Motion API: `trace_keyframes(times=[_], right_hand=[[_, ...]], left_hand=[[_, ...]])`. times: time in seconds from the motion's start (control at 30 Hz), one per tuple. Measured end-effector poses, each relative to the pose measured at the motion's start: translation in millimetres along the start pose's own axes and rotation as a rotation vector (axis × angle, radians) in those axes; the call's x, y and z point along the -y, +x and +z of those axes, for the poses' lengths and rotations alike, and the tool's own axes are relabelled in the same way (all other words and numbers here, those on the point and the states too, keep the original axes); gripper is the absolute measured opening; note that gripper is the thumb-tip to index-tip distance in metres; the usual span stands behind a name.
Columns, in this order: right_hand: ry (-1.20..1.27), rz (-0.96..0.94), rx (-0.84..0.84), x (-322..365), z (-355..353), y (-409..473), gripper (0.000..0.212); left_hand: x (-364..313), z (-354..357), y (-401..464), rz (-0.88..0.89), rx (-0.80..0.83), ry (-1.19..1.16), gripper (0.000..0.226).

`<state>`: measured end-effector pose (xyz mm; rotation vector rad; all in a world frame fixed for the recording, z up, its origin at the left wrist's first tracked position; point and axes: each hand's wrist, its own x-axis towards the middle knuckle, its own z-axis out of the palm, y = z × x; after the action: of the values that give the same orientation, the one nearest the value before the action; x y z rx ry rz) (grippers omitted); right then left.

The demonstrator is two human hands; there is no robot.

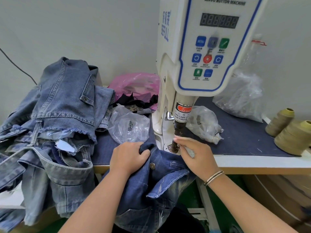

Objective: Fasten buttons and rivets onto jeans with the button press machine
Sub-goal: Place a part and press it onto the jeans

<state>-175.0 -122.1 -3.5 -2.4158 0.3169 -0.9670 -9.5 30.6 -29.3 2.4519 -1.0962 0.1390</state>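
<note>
Dark blue jeans point(151, 187) hang over the table's front edge, with a metal button point(152, 165) fixed near the waistband. My left hand point(129, 158) grips a bunched fold of the waistband just left of the press. My right hand point(195, 157) rests on the jeans, its fingertips at the lower die point(173, 147) of the white servo button machine point(198, 64); whether they pinch something is hidden. The dark punch point(179, 130) stands directly above the die.
A heap of lighter jeans point(55, 118) fills the left side. Clear plastic bags point(129, 127) point(203, 123) point(240, 96) lie around the machine, with a pink bag point(136, 84) behind. Two olive thread cones point(292, 132) stand at the right on the denim-covered table point(244, 137).
</note>
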Motion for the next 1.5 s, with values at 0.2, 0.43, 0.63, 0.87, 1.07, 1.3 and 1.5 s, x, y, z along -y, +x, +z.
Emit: trace_keyframes(times=[0.2,0.43,0.63,0.87,1.07,1.3,1.5], right_hand=[[0.130,0.051,0.011,1.5,-0.9,-7.6,0.035],[0.154,0.389,-0.097,5.3,-24.3,-51.6,0.012],[0.173,0.778,0.359,9.2,-14.8,-82.9,0.021],[0.288,0.870,0.112,23.8,15.4,-72.4,0.033],[0.442,0.974,0.033,20.4,16.5,-72.9,0.027],[0.485,0.817,0.000,14.1,-10.0,-57.0,0.027],[0.533,0.626,-0.091,26.7,-30.5,-9.1,0.037]], left_hand=[[-0.2,-1.0,0.3,-0.016,-0.008,-0.071,0.032],[5.9,-6.1,5.0,-0.131,-0.028,-0.443,0.025],[10.5,-5.7,8.1,-0.196,-0.065,-0.608,0.036],[9.6,-11.8,2.4,-0.204,-0.059,-0.813,0.039],[8.4,-13.4,2.0,-0.232,-0.084,-0.861,0.035],[2.8,-22.2,1.3,-0.263,-0.052,-0.794,0.024],[-20.4,-65.7,-4.3,-0.011,-0.024,-0.895,0.031]])
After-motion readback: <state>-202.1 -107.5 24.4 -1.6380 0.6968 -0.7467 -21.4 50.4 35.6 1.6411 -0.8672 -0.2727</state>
